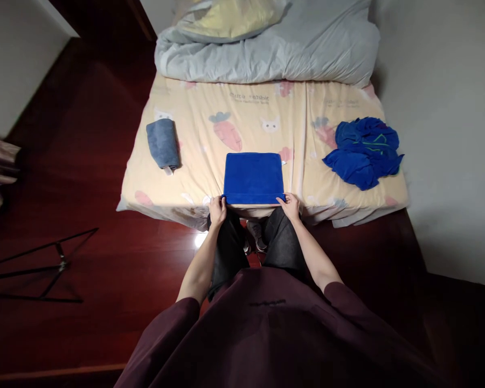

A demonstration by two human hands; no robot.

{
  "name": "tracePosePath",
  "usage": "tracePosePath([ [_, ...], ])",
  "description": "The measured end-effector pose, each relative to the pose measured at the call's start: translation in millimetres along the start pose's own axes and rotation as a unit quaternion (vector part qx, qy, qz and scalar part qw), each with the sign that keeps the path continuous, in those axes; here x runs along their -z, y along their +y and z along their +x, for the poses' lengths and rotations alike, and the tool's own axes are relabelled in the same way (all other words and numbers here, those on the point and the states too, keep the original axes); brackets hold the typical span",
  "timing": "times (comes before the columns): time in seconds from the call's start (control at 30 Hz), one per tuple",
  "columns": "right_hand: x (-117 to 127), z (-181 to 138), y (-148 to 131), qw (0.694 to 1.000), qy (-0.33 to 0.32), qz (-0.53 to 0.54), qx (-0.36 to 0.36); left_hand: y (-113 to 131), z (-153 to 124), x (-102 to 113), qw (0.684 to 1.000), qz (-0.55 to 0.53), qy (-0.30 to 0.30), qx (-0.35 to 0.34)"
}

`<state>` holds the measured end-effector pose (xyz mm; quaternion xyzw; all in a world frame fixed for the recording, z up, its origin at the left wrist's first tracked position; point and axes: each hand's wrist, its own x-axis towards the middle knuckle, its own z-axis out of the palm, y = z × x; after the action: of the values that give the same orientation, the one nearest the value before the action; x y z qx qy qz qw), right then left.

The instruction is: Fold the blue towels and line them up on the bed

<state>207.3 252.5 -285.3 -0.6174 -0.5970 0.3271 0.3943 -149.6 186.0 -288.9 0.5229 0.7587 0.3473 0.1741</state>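
Observation:
A folded blue towel (253, 177) lies flat near the front edge of the bed (210, 134). My left hand (217, 208) pinches its near left corner, fingers closed on the cloth. At the near right corner, my right hand (290, 206) grips the same towel. I stand at the foot of the bed with my legs against it.
A folded grey towel (163, 143) lies at the bed's left side. A crumpled blue garment (365, 151) sits at the right. A grey duvet (267, 51) and pillow (226, 19) are bunched at the far end. A black stand (44, 267) rests on the dark wooden floor at left.

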Motion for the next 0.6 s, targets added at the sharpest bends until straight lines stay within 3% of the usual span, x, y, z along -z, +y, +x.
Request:
tracePosePath([
  [0.2, -1.7, 3.3, 5.6, 1.0, 0.0, 0.024, -0.02, 0.8, -1.0, 0.5, 1.0, 0.003, 0.003, -0.007],
  [0.6, -4.5, 6.4, 2.1, 0.994, 0.043, -0.102, -0.003, -0.7, 1.5, -2.9, 1.0, 0.012, 0.015, 0.014],
])
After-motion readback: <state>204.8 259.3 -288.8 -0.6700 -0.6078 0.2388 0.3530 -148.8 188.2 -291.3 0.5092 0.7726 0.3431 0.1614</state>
